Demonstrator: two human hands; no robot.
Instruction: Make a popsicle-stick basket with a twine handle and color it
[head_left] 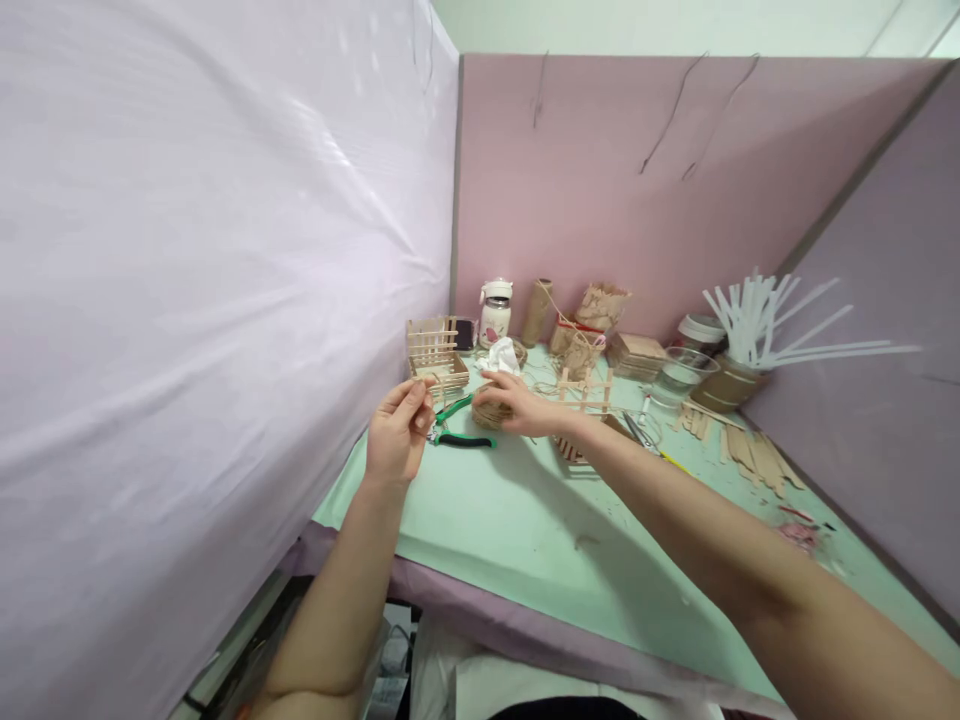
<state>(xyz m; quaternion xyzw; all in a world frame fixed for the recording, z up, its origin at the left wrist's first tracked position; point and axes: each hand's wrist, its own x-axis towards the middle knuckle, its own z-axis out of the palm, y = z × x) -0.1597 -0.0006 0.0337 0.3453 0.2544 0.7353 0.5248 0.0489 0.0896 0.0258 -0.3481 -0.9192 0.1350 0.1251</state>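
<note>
My left hand (397, 432) is raised over the table's left part, its fingers pinched on a thin strand of twine (433, 381). Just to its right, pliers with green and black handles (457, 424) lie on the mint green mat (525, 530). My right hand (525, 405) reaches across and rests on a small roll of brown twine (491, 412), fingers curled around it. A small crate of wooden sticks (436, 352) stands behind my left hand, by the wall.
At the back stand a white jar (495, 312), a cardboard tube (536, 312), brown paper bundles (589, 325), a glass bowl (679, 375) and a cup of white sticks (739, 375). Loose wooden sticks (757, 458) lie at the right. White and pink partitions close in the table.
</note>
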